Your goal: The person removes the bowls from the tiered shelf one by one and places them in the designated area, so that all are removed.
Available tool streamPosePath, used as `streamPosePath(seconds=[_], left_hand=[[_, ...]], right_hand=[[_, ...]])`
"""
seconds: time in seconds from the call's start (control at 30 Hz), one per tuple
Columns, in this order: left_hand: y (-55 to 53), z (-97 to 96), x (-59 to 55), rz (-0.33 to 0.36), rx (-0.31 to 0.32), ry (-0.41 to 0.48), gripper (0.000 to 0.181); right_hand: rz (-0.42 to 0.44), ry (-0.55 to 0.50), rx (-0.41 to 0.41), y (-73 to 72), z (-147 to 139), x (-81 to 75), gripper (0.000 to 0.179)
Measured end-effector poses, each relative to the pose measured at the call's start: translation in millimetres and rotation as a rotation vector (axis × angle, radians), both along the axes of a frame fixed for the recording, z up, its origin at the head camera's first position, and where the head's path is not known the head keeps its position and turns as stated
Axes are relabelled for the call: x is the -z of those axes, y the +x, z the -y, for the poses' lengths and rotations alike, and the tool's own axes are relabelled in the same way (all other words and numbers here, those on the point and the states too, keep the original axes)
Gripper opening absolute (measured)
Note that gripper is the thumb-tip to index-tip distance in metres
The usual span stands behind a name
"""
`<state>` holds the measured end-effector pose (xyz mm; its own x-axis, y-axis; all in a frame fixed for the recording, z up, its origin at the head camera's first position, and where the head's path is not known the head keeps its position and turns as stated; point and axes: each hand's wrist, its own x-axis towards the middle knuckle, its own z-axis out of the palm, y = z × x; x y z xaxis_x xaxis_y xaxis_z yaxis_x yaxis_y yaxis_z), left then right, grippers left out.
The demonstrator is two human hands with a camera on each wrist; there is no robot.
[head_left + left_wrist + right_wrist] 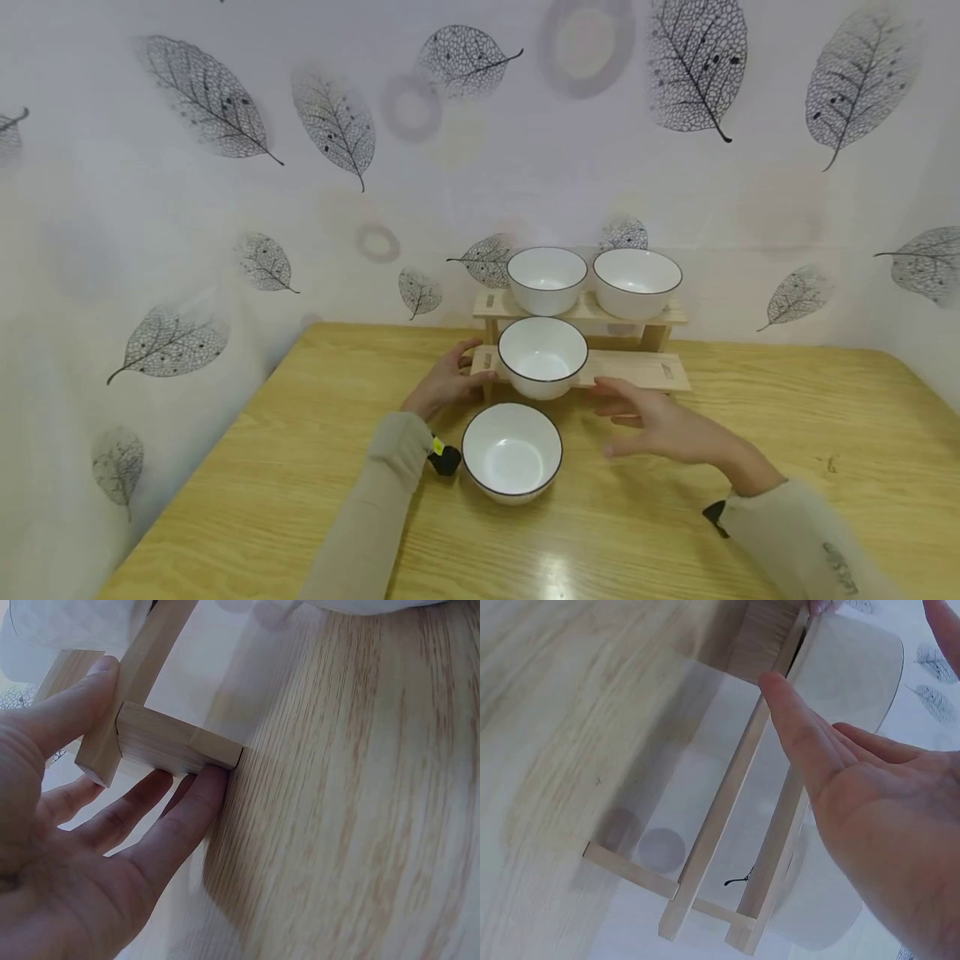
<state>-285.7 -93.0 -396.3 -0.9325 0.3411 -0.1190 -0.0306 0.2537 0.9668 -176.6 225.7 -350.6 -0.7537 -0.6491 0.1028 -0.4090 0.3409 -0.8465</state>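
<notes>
A two-tier wooden shelf rack (pixel 637 372) stands at the back of the table. My left hand (pixel 447 382) holds the left end of its lower tier; in the left wrist view the thumb (pixel 82 705) lies against the board and fingertips touch the end leg (pixel 176 741). A white bowl with a dark rim (pixel 543 360) sits on the lower tier, just right of that hand. My right hand (pixel 660 423) is in front of the lower tier, right of this bowl, fingers extended and holding nothing. Another white bowl (pixel 512 454) sits on the table between my forearms.
Two more white bowls, one on the left (pixel 547 282) and one on the right (pixel 637 285), sit on the upper tier. Behind the wooden table (pixel 300 467) hangs a pale leaf-patterned backdrop (pixel 480 183), close to the rack.
</notes>
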Motion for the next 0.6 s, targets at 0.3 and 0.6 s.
streamPosePath(seconds=[0.3,0.6], left_hand=[[0.5,-1.2,2.6,0.02,-0.013,0.019,0.07],[0.2,-1.1,0.7,0.019,-0.016,-0.006,0.07]], right_hand=[[-0.031,-0.03,0.167,-5.3,-0.6,-5.4,0.086],[-0.038,-0.065,0.271,-17.5,4.7,-7.8,0.089]])
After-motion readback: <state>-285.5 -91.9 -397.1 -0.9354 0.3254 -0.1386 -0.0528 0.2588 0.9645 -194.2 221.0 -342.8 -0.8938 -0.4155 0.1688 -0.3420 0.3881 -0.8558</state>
